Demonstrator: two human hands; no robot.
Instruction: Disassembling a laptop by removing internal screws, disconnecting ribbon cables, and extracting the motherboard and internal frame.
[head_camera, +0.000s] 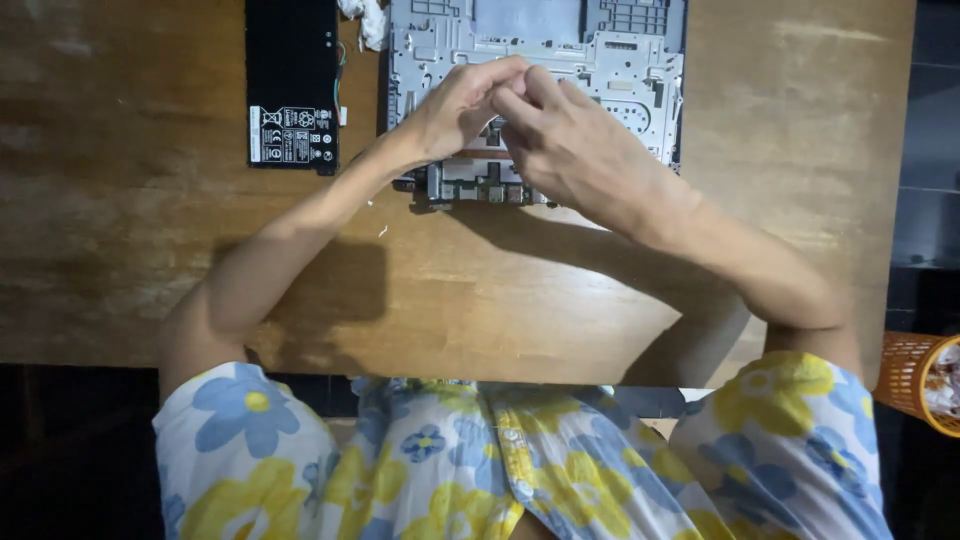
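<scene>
An opened laptop chassis (620, 60) of bare grey metal lies at the far middle of the wooden table (150, 250). Its near edge shows a row of ports (470, 188). My left hand (455, 110) and my right hand (570, 145) meet over the near part of the chassis, fingertips pinched together at one small spot. What they pinch is hidden by the fingers. Both forearms reach in from the near edge.
A flat black battery pack (292, 80) with a white label lies left of the chassis. A crumpled white scrap (368, 20) sits at the far edge beside it. An orange mesh basket (918, 380) stands off the table at the right. My flowered sleeves fill the near side.
</scene>
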